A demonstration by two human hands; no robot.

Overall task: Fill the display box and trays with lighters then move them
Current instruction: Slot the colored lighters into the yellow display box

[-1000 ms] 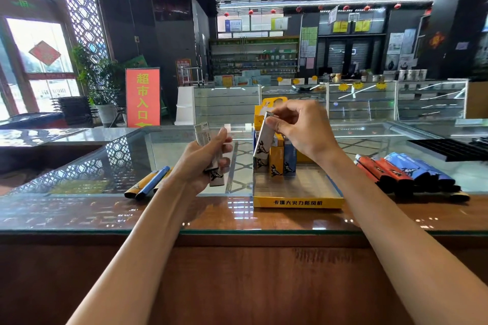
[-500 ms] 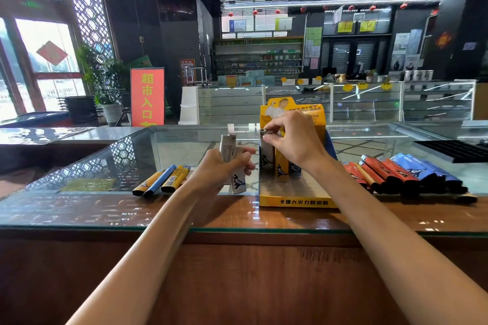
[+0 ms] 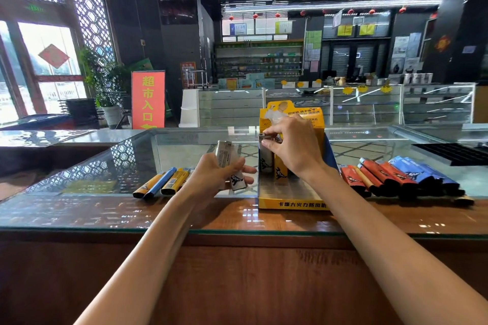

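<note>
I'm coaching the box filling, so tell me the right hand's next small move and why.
Probably release. The right hand pinches the top of a white lighter that stands upright in the display box beside a yellow lighter, so it looks seated. The left hand holds spare white lighters to take next.

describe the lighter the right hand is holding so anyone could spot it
On the glass counter stands a yellow display box. At its back left corner, the right hand pinches the top of an upright lighter. It is white; its neighbour is yellow.
</note>
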